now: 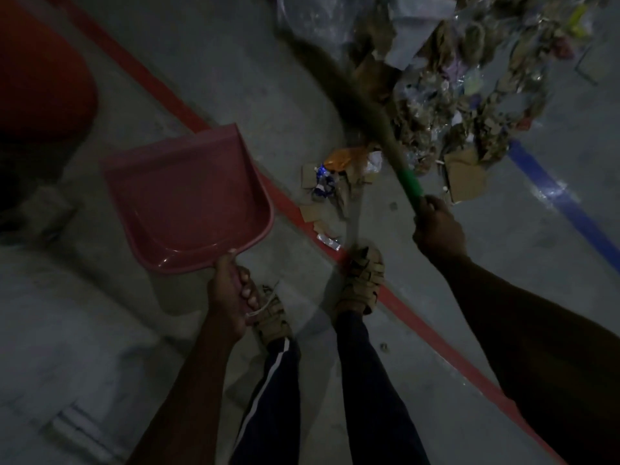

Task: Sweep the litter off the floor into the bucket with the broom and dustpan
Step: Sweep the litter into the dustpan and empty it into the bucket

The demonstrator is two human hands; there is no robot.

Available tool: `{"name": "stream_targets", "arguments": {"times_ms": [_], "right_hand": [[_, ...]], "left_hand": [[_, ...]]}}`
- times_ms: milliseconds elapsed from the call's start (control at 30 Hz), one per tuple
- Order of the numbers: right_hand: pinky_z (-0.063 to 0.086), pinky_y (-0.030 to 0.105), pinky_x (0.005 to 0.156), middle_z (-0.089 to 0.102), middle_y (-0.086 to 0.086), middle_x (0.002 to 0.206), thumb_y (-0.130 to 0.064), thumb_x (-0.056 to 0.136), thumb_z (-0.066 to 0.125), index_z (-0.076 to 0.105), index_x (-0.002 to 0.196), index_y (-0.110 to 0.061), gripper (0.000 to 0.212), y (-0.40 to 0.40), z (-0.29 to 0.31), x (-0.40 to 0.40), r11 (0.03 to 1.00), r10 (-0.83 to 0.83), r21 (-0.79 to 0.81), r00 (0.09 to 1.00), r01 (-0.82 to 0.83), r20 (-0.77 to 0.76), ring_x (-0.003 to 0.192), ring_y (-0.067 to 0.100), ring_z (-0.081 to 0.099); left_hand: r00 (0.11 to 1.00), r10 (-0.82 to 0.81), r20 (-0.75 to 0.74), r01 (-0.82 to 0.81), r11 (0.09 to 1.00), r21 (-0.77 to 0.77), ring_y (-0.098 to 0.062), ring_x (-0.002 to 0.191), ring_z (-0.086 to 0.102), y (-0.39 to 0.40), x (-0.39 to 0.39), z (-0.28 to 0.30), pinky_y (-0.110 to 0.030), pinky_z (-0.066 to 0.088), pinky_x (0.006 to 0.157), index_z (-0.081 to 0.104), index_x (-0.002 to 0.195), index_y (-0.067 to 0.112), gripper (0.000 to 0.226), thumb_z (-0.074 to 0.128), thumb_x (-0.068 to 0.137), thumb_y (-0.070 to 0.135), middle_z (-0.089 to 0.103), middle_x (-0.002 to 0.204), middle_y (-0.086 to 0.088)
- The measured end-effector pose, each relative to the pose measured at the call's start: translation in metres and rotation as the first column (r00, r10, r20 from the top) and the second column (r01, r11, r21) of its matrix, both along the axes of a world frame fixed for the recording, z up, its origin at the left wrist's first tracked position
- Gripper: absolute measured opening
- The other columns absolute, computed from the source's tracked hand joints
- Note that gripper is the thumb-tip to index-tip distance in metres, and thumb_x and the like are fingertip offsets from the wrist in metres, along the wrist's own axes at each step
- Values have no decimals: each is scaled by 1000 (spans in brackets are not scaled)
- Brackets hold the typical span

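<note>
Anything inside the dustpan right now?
The pink dustpan, held by the left hand, shows a bare tray with no litter. The floor beneath it is covered.

No legible text, labels, brands or numbers. Wrappers in the litter [327, 182] right of the dustpan [188, 199] carry print too blurred to read.

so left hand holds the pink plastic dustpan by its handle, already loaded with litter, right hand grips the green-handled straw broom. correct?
Not quite. In the head view the pink plastic dustpan is empty; the litter lies on the floor. The rest stands: the left hand holds it by its handle, and the right hand grips the green-handled straw broom.
</note>
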State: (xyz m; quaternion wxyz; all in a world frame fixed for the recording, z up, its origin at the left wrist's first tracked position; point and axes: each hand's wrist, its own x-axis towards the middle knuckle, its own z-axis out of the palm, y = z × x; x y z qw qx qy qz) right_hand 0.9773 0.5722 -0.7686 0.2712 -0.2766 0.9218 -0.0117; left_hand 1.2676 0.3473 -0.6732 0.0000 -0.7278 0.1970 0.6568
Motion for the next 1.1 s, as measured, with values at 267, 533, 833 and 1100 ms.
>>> {"name": "stream_targets", "arguments": {"times_ms": [267, 533, 833, 1100], "right_hand": [[45, 37, 60, 34, 14, 153, -14, 98, 49, 35, 149, -13, 53, -25, 6, -72, 982, 63, -171, 991, -82, -114, 108, 43, 56], [39, 28, 45, 43, 14, 146, -11, 91, 55, 41, 144, -12, 55, 44, -6, -18, 938, 187, -306, 981, -163, 50, 58, 34, 57], [36, 29, 50, 43, 6, 147, -13, 93, 54, 46, 143, -14, 51, 111, -13, 3, 975, 219, -82, 957, -207, 192, 73, 33, 62], [39, 33, 55, 31, 11, 151, -15, 97, 48, 37, 144, -9, 49, 95, 45, -48, 984, 151, -103, 987, -144, 64, 83, 35, 58]], "left_hand": [[997, 68, -40, -69, 998, -13, -13, 30, 33, 29, -70, -3, -16, 26, 38, 44, 59, 18, 52, 53, 95, 55, 33, 40, 2], [998, -24, -60, 24, 1000, 0, -12, 34, 33, 53, -121, -13, -13, 23, 42, 41, 58, 22, 53, 50, 91, 62, 32, 44, 4], [1000, -4, 5, 4, 998, -63, -12, 33, 34, 85, -112, -15, -16, 21, 48, 42, 58, 22, 51, 51, 89, 61, 33, 43, 4], [994, 93, -56, -100, 986, -135, -13, 33, 33, 172, -82, 36, -19, 22, 48, 44, 57, 19, 51, 52, 91, 57, 33, 42, 2]]}}
